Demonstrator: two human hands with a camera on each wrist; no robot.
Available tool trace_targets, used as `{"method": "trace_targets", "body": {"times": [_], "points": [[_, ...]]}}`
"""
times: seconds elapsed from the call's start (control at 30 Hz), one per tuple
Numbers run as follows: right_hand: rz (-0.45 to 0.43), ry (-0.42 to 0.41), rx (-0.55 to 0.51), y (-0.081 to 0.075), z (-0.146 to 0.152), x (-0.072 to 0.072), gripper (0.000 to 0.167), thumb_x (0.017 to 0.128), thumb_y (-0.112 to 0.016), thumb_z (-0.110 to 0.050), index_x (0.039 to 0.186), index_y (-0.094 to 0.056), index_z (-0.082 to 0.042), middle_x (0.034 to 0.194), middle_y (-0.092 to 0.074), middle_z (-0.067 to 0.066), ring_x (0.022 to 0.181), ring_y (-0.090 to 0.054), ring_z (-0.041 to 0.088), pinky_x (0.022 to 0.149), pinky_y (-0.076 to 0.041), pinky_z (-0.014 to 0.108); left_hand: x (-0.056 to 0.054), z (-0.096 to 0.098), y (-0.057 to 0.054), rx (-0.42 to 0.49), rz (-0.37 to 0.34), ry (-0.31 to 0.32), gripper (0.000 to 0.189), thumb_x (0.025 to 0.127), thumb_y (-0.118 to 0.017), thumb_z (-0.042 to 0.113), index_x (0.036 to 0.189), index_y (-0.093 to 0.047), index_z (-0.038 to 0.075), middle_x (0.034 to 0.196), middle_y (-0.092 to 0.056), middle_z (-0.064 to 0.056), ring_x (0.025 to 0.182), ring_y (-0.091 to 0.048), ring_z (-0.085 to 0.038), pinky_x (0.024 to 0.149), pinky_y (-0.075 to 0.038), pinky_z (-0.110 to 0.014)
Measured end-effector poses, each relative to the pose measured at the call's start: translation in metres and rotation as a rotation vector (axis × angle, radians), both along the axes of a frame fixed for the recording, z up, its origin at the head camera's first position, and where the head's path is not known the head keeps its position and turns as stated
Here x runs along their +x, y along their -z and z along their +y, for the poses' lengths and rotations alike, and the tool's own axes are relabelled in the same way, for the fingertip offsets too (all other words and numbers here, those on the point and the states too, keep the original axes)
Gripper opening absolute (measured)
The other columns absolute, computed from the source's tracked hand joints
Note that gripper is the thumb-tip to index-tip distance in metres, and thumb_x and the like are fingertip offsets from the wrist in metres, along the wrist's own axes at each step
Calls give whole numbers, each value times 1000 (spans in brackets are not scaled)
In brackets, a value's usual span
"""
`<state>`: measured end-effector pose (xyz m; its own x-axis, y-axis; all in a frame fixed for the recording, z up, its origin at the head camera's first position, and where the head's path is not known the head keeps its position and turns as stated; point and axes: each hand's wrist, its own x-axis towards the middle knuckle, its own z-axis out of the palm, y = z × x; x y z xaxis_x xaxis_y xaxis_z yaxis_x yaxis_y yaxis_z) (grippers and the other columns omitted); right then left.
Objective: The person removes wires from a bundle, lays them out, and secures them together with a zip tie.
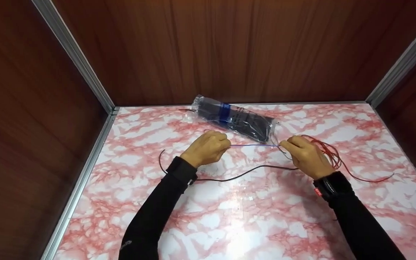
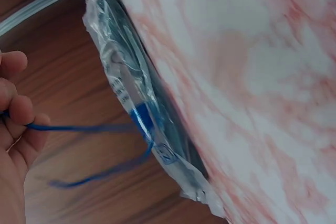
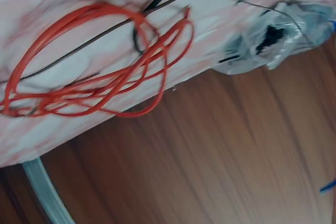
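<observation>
A blue wire (image 1: 253, 145) stretches nearly level between the two hands in the head view. My left hand (image 1: 208, 147) grips its left part with curled fingers. On the other side, thumb and fingers of my right hand (image 1: 304, 154) pinch the wire. From the left hand's fingers (image 2: 22, 109) in the left wrist view, the blue wire (image 2: 84, 128) runs out and a loose length curves back below. The right wrist view has no hand in it, only a blue wire end (image 3: 328, 187) at the right edge.
Behind the hands lies a clear plastic bag (image 1: 246, 122) with black contents and a blue label. A coil of red wire (image 3: 107, 8) rests beside the right hand. One long black wire (image 1: 264, 166) crosses the marbled table (image 1: 208, 224), passing under the left wrist. Wooden panels (image 1: 208, 50) enclose the table.
</observation>
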<state>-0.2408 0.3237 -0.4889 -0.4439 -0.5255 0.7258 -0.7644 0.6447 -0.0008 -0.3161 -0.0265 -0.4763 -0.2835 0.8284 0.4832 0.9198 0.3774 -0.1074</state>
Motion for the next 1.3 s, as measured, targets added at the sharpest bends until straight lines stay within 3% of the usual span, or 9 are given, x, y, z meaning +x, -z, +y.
{"method": "trace_targets", "body": {"times": [0.17, 0.27, 0.5, 0.6, 0.77, 0.87, 1.0, 1.1, 1.3], "points": [[2, 28, 63, 5, 10, 4, 30, 88, -51, 6, 107, -71, -8, 82, -55, 3, 67, -54, 15, 51, -45, 29, -2, -12, 10, -27, -55, -49, 18, 97, -54, 15, 81, -62, 12, 78, -57, -2, 77, -60, -21, 74, -47, -35], [-10, 67, 105, 7, 15, 6, 28, 90, -53, 3, 107, -71, -9, 82, -55, 2, 66, -55, 15, 50, -46, 30, -3, -18, 13, -24, -77, -76, 17, 96, -52, 12, 82, -61, 11, 80, -60, -2, 78, -62, -21, 71, -48, -35], [7, 102, 92, 13, 24, 12, 25, 86, -56, 5, 101, -72, -6, 83, -60, 7, 71, -62, 24, 54, -52, 38, 1, -51, 21, -3, -33, -156, 17, 91, -52, 3, 78, -59, 11, 72, -61, -2, 70, -63, -22, 68, -48, -38], [24, 81, 83, 15, 22, 14, 25, 88, -51, 3, 100, -72, -6, 80, -59, 6, 69, -61, 22, 53, -51, 37, 4, -68, 24, -7, -18, -182, 18, 90, -51, 2, 76, -56, 12, 68, -59, -2, 66, -62, -22, 65, -46, -38], [28, 19, 64, 20, 21, 16, 36, 77, -47, 12, 100, -71, -3, 80, -57, 6, 69, -59, 24, 54, -48, 36, 11, -91, 28, 53, -55, -220, 19, 88, -54, -2, 75, -53, 12, 67, -58, -1, 66, -62, -20, 65, -46, -37], [24, -2, 68, 25, 20, 17, 36, 78, -46, 10, 101, -71, -2, 81, -58, 7, 71, -59, 24, 55, -49, 36, 16, -105, 33, 140, -107, -230, 22, 87, -57, -5, 74, -51, 12, 65, -53, 0, 63, -58, -18, 62, -47, -35], [-20, 5, 80, 34, 16, 19, 32, 83, -48, 5, 103, -71, -4, 87, -60, 6, 76, -60, 22, 59, -51, 35, 27, -118, 38, 219, -231, -243, 23, 94, -56, 5, 73, -52, 13, 64, -44, 2, 58, -47, -14, 54, -43, -32], [-103, 26, 84, 41, 17, 26, 32, 81, -55, 8, 106, -70, -5, 91, -59, 5, 80, -59, 19, 63, -52, 32, 36, -122, 36, 282, -375, -246, 21, 99, -54, 16, 79, -61, 14, 69, -45, 4, 61, -45, -11, 57, -42, -29], [-303, 44, 65, 50, 24, 36, 41, 75, -65, 15, 112, -69, -3, 95, -62, 5, 85, -60, 19, 73, -51, 32, 44, -125, 25, 491, -620, -184, 18, 97, -60, 13, 106, -75, 13, 78, -61, 4, 65, -52, -10, 62, -47, -28]]}}
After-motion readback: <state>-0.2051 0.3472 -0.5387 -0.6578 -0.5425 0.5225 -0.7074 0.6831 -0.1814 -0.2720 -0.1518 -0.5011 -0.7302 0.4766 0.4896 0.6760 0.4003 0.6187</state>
